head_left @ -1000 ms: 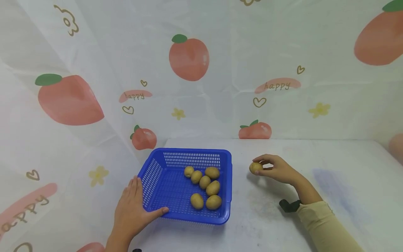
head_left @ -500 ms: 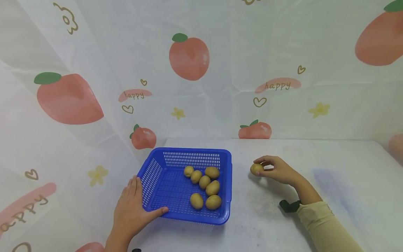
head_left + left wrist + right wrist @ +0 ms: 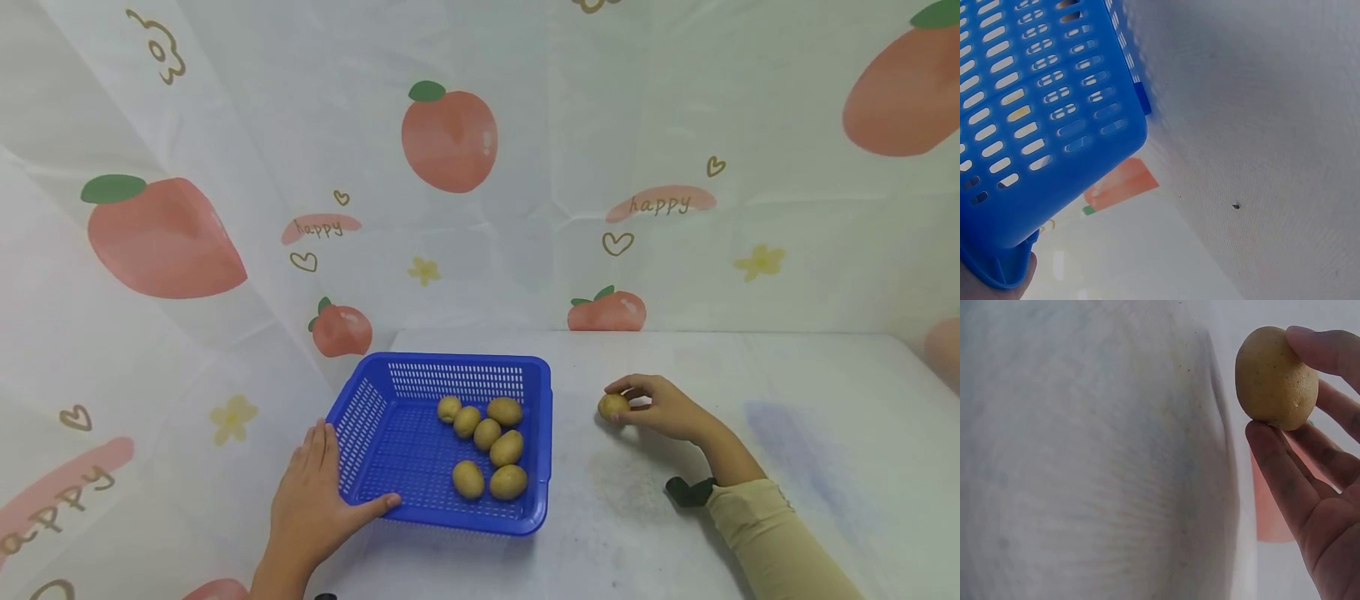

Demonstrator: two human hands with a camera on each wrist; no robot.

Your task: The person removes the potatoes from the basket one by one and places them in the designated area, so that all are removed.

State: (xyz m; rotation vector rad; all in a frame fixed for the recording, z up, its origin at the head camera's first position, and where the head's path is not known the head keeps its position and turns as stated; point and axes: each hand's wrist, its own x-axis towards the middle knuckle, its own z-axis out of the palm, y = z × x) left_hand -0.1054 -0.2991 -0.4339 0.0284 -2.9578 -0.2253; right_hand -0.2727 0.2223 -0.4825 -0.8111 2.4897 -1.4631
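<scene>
Potatoes point(image 3: 487, 446) in blue basket point(image 3: 442, 365)

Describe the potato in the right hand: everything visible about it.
The potato is small, egg-shaped and yellow-tan, with fine dark speckles on a smooth, unpeeled skin. The right hand pinches it between thumb and fingertips. It sits low at the white table, to the right of the blue basket and apart from it; whether it touches the tabletop cannot be told. No cuts or sprouts show.
</scene>
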